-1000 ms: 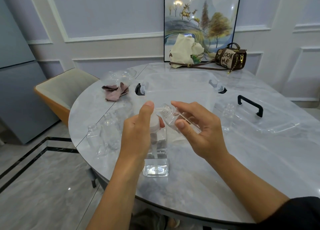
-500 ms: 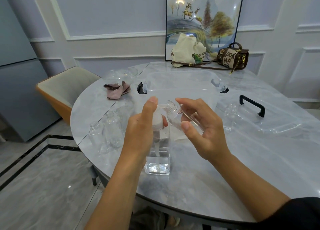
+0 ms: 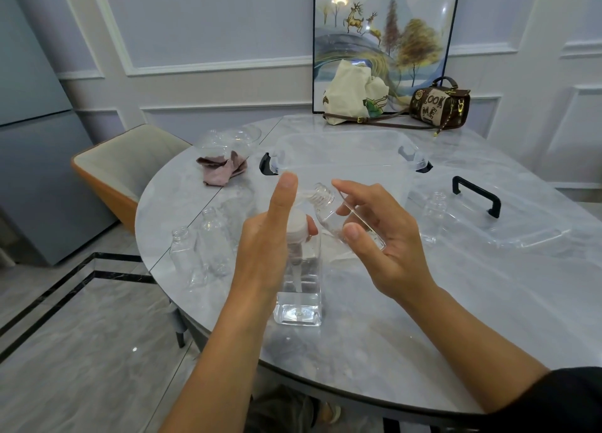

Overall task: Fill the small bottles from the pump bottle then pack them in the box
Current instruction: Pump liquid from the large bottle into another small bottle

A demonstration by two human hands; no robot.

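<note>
Your right hand is pinching the small bottle, neck slanting toward the pump bottle your left hand is gripping.

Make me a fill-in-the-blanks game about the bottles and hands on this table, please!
1. The right hand holds a small bottle that is not upright but ___.
2. The left hand grips the pump bottle, which stands on the ___.
3. The lid has a handle coloured ___.
Missing words: tilted; table; black.

Tilted small bottle, perhaps touching pump bottle
</note>
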